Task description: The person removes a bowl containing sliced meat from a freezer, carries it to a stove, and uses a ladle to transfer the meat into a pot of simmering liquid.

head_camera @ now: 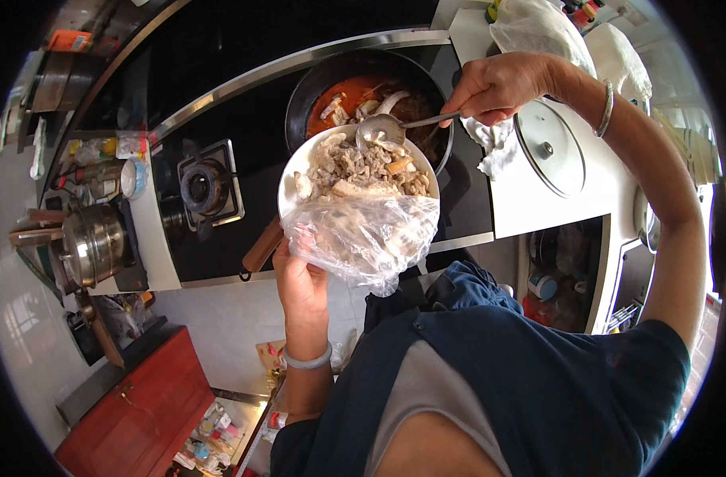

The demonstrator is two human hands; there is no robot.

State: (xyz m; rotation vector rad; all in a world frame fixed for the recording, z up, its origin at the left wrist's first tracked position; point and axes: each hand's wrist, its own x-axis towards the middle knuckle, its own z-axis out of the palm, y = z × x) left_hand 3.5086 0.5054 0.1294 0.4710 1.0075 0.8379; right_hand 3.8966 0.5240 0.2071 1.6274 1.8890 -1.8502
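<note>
My left hand point(303, 277) grips the near left side of a white bowl point(286, 200) of cooked meat pieces point(363, 170). Crumpled clear plastic wrap point(369, 238) covers the bowl's near half. My right hand point(488, 89) is closed around the handle of a metal spoon point(382, 130), whose head rests at the meat by the bowl's far edge. Beyond and partly beneath the bowl, a dark wok point(300, 113) on the hob holds red broth point(360, 89) with pieces of food. Its wooden handle point(263, 247) sticks out at the near left.
An unlit gas burner point(203, 186) lies left of the wok. A steel pot point(94, 244) and bottles point(100, 170) stand farther left. On the right counter are a glass lid point(551, 148), a white cloth point(494, 143) and white plastic bags point(542, 33).
</note>
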